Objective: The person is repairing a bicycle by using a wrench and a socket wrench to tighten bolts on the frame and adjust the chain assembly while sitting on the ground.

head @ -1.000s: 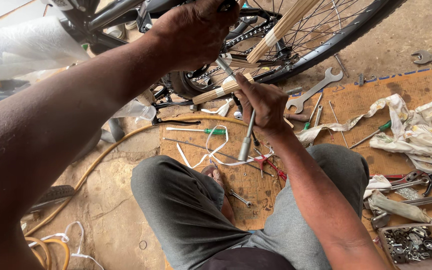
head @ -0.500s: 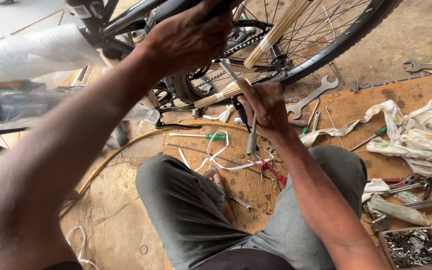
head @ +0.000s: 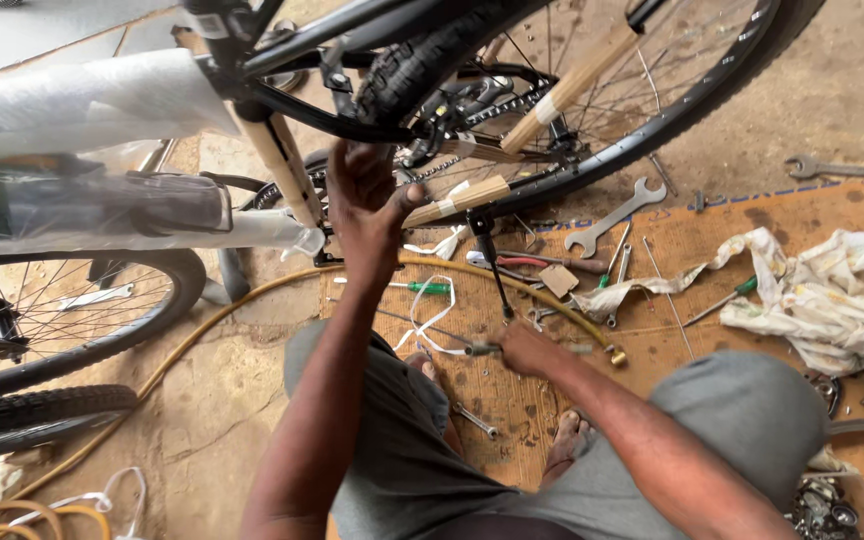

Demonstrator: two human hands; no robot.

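Observation:
A black bicycle stands over my lap, its rear wheel (head: 672,110) at the top. My left hand (head: 367,200) reaches up and grips the bicycle frame beside the tyre, with the thumb against a cardboard-wrapped stay (head: 457,197). The black kickstand (head: 492,265) hangs down just right of that hand. My right hand (head: 527,350) is low over the orange mat (head: 712,250), closed on a thin metal tool (head: 480,349) that lies about level. My knees and bare feet are below it.
Tools are strewn on the mat: an open-ended spanner (head: 617,215), a green-handled screwdriver (head: 422,288), red-handled pliers (head: 522,262). A white rag (head: 832,290) lies right, and a yellow hose (head: 242,305) curves across. A second wheel (head: 52,330) and plastic-wrapped frame (head: 82,100) stand left.
My right hand has come down from the cardboard-wrapped stay to the mat and closed on a thin tool. My left hand has moved lower on the bicycle frame.

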